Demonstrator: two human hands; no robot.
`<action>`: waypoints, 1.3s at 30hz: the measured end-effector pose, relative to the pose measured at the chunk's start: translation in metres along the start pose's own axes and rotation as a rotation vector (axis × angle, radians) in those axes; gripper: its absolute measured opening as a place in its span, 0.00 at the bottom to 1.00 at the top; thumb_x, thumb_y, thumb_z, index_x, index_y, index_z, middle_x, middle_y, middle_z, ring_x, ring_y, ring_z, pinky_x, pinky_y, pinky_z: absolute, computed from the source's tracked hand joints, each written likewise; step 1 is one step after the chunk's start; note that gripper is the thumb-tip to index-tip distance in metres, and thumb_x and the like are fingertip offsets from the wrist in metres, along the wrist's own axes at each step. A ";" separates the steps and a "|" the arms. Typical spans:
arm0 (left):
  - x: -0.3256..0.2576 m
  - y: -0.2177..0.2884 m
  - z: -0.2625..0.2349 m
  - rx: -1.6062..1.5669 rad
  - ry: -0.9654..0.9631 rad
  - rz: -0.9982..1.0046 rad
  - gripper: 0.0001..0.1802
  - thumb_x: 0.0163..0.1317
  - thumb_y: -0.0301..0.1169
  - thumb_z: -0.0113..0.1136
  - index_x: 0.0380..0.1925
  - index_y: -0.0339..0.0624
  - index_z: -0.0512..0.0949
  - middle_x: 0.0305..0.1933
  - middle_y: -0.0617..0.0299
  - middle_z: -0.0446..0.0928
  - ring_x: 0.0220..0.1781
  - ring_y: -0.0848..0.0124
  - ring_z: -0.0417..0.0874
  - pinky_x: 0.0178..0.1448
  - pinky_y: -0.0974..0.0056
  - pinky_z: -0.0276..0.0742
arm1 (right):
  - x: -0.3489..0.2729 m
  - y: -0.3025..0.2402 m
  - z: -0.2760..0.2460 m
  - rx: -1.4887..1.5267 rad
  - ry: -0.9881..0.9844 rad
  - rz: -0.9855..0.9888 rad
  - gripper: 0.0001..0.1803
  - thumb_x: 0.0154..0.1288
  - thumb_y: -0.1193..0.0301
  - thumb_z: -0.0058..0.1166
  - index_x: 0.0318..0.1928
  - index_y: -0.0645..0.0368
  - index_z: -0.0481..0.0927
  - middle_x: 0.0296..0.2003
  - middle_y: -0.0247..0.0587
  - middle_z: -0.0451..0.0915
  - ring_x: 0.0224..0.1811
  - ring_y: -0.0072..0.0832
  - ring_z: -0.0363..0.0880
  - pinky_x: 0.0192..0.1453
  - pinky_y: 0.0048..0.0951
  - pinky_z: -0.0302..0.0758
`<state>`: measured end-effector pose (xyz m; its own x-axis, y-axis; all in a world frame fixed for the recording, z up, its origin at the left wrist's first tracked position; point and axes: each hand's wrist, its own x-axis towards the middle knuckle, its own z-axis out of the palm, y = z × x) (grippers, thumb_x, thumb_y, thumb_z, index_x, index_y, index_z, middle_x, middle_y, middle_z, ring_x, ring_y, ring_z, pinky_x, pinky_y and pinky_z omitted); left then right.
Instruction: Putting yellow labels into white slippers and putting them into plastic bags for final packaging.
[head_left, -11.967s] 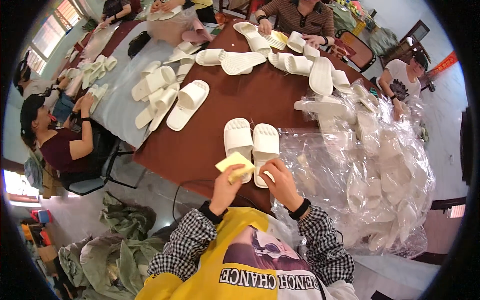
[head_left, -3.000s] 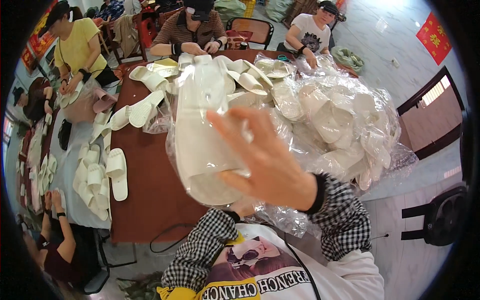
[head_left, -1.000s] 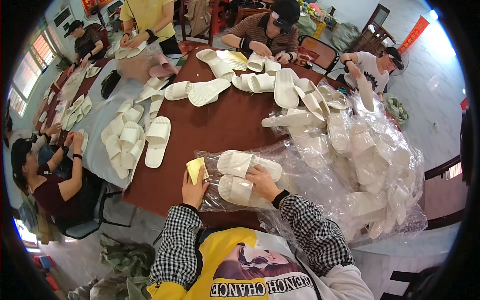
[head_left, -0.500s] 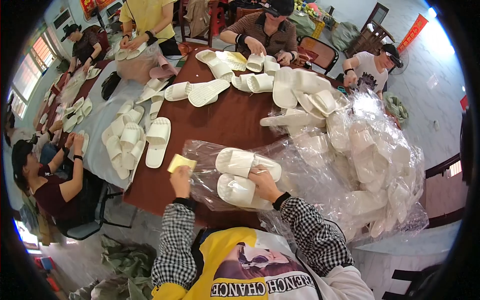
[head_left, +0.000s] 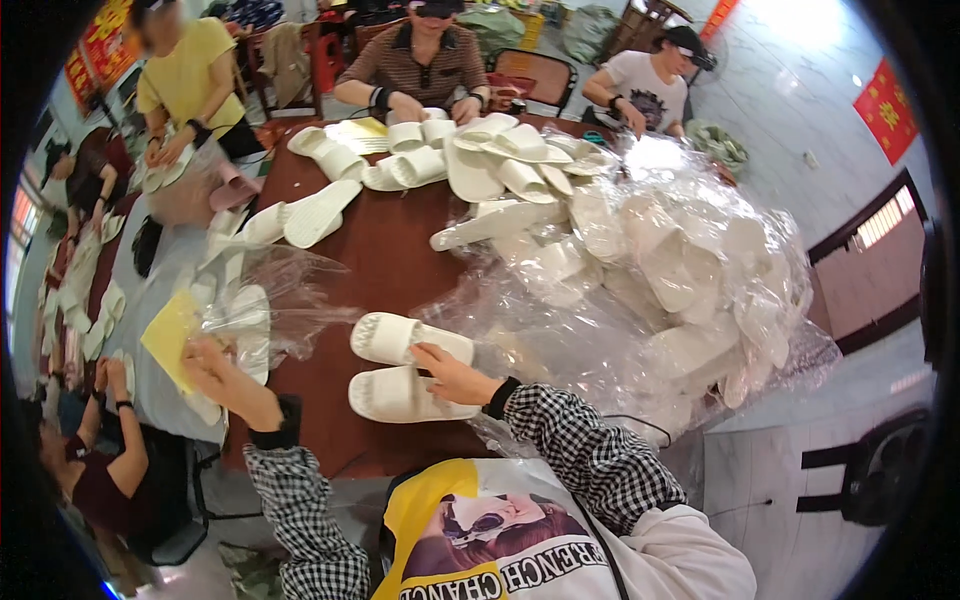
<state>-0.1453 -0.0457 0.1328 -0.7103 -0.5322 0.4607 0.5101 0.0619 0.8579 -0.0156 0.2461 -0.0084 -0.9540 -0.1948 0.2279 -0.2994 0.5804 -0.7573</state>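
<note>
Slippers now out of clear bag; left hand grips bag, yellow card; right hand open on slippers.

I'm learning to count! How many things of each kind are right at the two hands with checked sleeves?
white slippers, at the right hand: 2
yellow card, in the left hand: 1
clear plastic bag, at the left hand: 1
Total: 4

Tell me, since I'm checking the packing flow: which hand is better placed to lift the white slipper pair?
Right hand: it already rests on the white foam slipper pair. Left hand holds a yellow card and clear plastic bag.
</note>
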 end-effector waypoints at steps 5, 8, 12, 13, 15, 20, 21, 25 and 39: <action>-0.120 0.043 0.084 0.245 -0.518 0.147 0.17 0.66 0.25 0.51 0.53 0.29 0.73 0.54 0.48 0.76 0.56 0.55 0.75 0.63 0.54 0.67 | -0.034 -0.016 -0.100 -0.260 -0.157 0.212 0.19 0.62 0.74 0.51 0.53 0.64 0.76 0.53 0.54 0.76 0.55 0.48 0.75 0.59 0.41 0.74; -0.191 0.065 0.115 0.033 -0.925 0.152 0.20 0.58 0.23 0.60 0.53 0.36 0.75 0.53 0.50 0.77 0.57 0.54 0.76 0.62 0.56 0.69 | -0.070 -0.019 -0.182 -0.444 -0.077 0.592 0.17 0.61 0.75 0.48 0.51 0.63 0.78 0.49 0.54 0.78 0.54 0.47 0.76 0.55 0.43 0.75; -0.289 0.076 0.128 0.051 -1.595 0.174 0.37 0.56 0.36 0.66 0.66 0.41 0.65 0.67 0.48 0.66 0.64 0.52 0.72 0.63 0.54 0.70 | -0.136 -0.022 -0.253 -0.668 0.342 0.459 0.16 0.63 0.73 0.52 0.51 0.61 0.79 0.48 0.52 0.79 0.51 0.47 0.76 0.54 0.42 0.75; -0.304 0.075 0.123 0.041 -1.603 0.175 0.37 0.56 0.36 0.66 0.66 0.41 0.65 0.67 0.48 0.66 0.64 0.52 0.72 0.63 0.54 0.70 | -0.147 -0.018 -0.260 -0.734 0.371 0.306 0.16 0.64 0.72 0.54 0.51 0.60 0.79 0.47 0.52 0.79 0.50 0.46 0.77 0.54 0.42 0.74; -0.324 0.071 0.117 -0.382 -1.889 0.011 0.45 0.56 0.44 0.65 0.71 0.43 0.57 0.73 0.50 0.57 0.66 0.51 0.68 0.65 0.53 0.68 | -0.165 -0.016 -0.262 -0.629 0.378 0.400 0.16 0.64 0.70 0.55 0.52 0.60 0.79 0.46 0.51 0.79 0.50 0.46 0.76 0.54 0.42 0.74; -0.329 0.050 0.116 -0.091 -2.051 0.412 0.43 0.61 0.46 0.59 0.72 0.41 0.56 0.76 0.54 0.51 0.68 0.51 0.65 0.68 0.51 0.64 | -0.156 -0.030 -0.239 -0.500 0.289 0.563 0.22 0.64 0.67 0.59 0.58 0.53 0.75 0.45 0.45 0.78 0.45 0.41 0.79 0.48 0.37 0.76; -0.330 0.048 0.118 -0.167 -2.054 0.369 0.40 0.62 0.43 0.57 0.72 0.42 0.56 0.77 0.56 0.51 0.68 0.52 0.65 0.68 0.50 0.63 | -0.155 -0.023 -0.231 -0.504 0.298 0.572 0.22 0.64 0.67 0.59 0.58 0.53 0.75 0.45 0.45 0.78 0.45 0.41 0.79 0.48 0.37 0.76; -0.329 0.042 0.122 -0.296 -2.090 0.334 0.39 0.62 0.41 0.57 0.71 0.42 0.57 0.76 0.55 0.54 0.68 0.51 0.65 0.69 0.50 0.62 | -0.148 -0.006 -0.218 -0.630 0.185 0.518 0.26 0.61 0.71 0.56 0.61 0.55 0.70 0.43 0.49 0.77 0.44 0.46 0.78 0.46 0.42 0.76; -0.317 -0.010 0.110 0.172 -2.017 0.202 0.56 0.51 0.43 0.71 0.74 0.43 0.47 0.75 0.42 0.52 0.77 0.44 0.50 0.76 0.45 0.48 | -0.157 -0.001 -0.245 -0.552 0.047 0.797 0.40 0.55 0.72 0.60 0.68 0.60 0.60 0.46 0.55 0.78 0.47 0.47 0.79 0.47 0.44 0.77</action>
<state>0.0220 0.2156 0.0034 -0.1425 0.9895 -0.0242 0.6790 0.1155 0.7250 0.1304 0.4697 0.1063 -0.8760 0.4412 -0.1949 0.4818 0.8201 -0.3087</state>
